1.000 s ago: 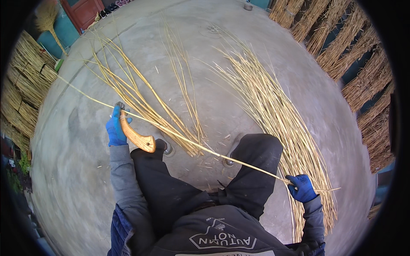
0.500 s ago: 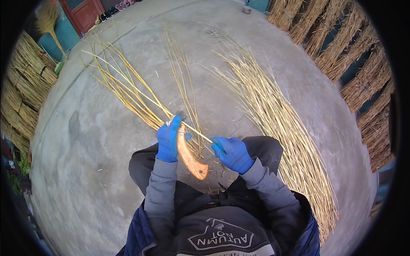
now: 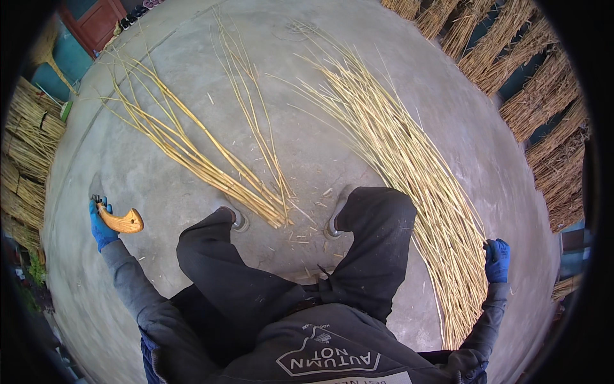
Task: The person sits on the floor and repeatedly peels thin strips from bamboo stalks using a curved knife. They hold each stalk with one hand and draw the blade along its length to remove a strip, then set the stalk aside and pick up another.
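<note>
Out at the far left, my left hand [image 3: 102, 225] in a blue glove is closed round a tool with a curved wooden handle [image 3: 123, 222]. A small dark part of that tool shows by the fingertips. On the far right my right hand [image 3: 497, 260], also gloved in blue, is curled against the outer edge of a large heap of pale stalks [image 3: 416, 173]. What its fingers grip is hidden. A smaller bunch of yellow stalks [image 3: 204, 169] lies on the floor ahead of my left foot, beside a few thin branching stalks [image 3: 256, 115].
Short stalk bits [image 3: 300, 237] litter the concrete floor [image 3: 173, 256] between my feet. Tied dry bundles [image 3: 518, 57] lean along the right wall, and more stalk bundles [image 3: 29, 134] stand at the left. A red door [image 3: 93, 22] and a broom [image 3: 48, 54] are at the far left.
My hands have parted from the middle: the left swung out left with the tool, the right went right to the heap. The stalk between them is out of my hands.
</note>
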### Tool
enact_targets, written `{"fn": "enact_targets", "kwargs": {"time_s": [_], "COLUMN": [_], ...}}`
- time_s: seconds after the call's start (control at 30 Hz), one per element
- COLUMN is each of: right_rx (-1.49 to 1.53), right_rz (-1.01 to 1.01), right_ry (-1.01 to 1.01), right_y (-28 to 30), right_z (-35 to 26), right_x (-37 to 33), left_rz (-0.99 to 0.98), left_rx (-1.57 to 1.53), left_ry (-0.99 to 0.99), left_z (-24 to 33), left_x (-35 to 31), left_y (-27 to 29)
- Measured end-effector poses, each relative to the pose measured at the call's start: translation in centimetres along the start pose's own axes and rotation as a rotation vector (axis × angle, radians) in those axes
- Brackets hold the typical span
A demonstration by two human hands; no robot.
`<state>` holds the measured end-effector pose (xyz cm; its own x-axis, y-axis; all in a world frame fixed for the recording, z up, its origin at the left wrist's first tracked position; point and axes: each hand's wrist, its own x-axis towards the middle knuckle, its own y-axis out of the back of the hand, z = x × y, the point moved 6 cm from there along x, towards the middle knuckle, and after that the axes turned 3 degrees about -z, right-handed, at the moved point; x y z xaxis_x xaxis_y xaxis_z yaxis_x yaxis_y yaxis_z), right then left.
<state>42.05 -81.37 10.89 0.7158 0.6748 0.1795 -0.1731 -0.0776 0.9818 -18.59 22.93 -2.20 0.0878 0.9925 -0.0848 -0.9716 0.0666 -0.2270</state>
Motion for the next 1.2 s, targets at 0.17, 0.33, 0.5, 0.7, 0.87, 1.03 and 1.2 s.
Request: {"fn": "enact_targets", "kwargs": {"time_s": [0.17,0.33,0.5,0.7,0.87,1.03,1.2], "right_rx": [0.039,0.004,-0.086,-0.317,-0.565,-0.29,0.217], "right_rz": [0.0,-0.035,-0.02,-0.261,-0.718,-0.479,0.26], "right_ry": [-0.073,-0.011,-0.043,-0.247,-1.022,-0.868,-0.377], "right_y": [-4.1,-9.5,-12.0,-16.3,-19.0,-22.4,-16.2], "right_z": [2.8,0.3,-0.1,4.1,8.4,2.6,-9.8], "right_x": [-0.9,0.8,0.4,-4.6,-10.3,-3.0,10.8], "left_rz": [-0.149,-0.382,-0.574,-0.691,-0.839,-0.976,-0.959], "left_rx": [0.127,0.125,0.231,0.275,0.416,0.475,0.597], "left_ry": [0.052,0.129,0.188,0.224,0.275,0.297,0.308], "left_z": [-3.0,-7.2,-9.0,-11.9,-14.5,-14.6,-13.1], "left_x": [-6.5,-16.2,-23.7,-26.8,-28.8,-31.5,-35.9], "left_y": [-9.3,-23.5,-31.9,-35.5,-36.6,-39.1,-43.0]}}
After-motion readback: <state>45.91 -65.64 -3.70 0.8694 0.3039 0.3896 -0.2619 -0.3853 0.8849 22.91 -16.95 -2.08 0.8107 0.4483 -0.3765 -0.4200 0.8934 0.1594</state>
